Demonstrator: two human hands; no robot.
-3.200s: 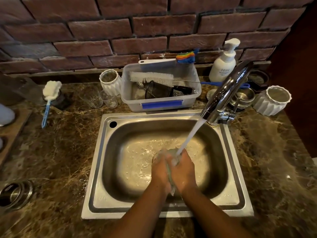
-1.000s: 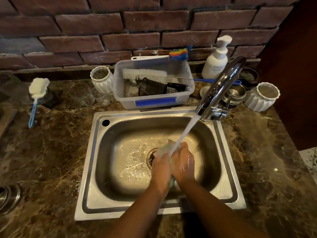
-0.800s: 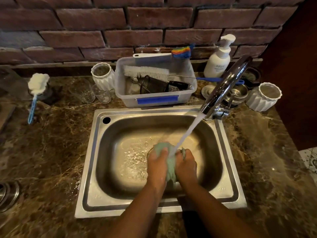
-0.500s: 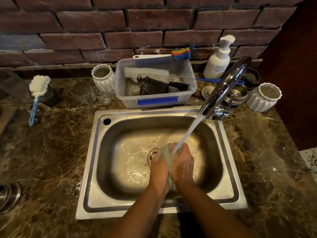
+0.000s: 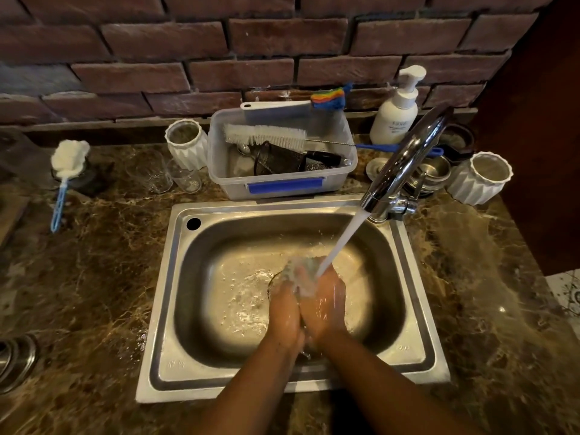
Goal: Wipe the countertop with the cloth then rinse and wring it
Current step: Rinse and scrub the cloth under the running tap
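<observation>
Your fingers are closed on the pale green-grey cloth point(image 5: 302, 274). It is bunched between the two palms and pokes out beyond the fingertips, though motion blur hides how each finger lies. Your left hand point(image 5: 284, 312) and right hand point(image 5: 325, 304) are pressed side by side, touching, both wet and glossy. The white stream of water point(image 5: 342, 243) lands on the cloth just at your right hand's fingertips and splashes over the basin floor.

Hands and cloth are low inside the rectangular stainless steel sink point(image 5: 163, 365), over the drain, with both forearms coming in across its near rim. The curved chrome faucet point(image 5: 406, 158) stands at the sink's far right corner and angles in toward you.

The sink is set in a brown veined marble countertop point(image 5: 94, 277). Just behind it stands a clear plastic tub with a blue latch point(image 5: 284, 185), with a white-bristled bottle brush point(image 5: 265, 135) lying across its top. A white ribbed cup point(image 5: 185, 142) and two clear glass tumblers point(image 5: 152, 175) stand to the tub's left, and a white sponge wand with a blue handle point(image 5: 67, 161) lies farther left. To the right stand a white pump bottle point(image 5: 394, 117), stacked steel bowls point(image 5: 435, 172) and a second white ribbed cup point(image 5: 480, 178). A red brick wall point(image 5: 251, 73) backs the counter.
</observation>
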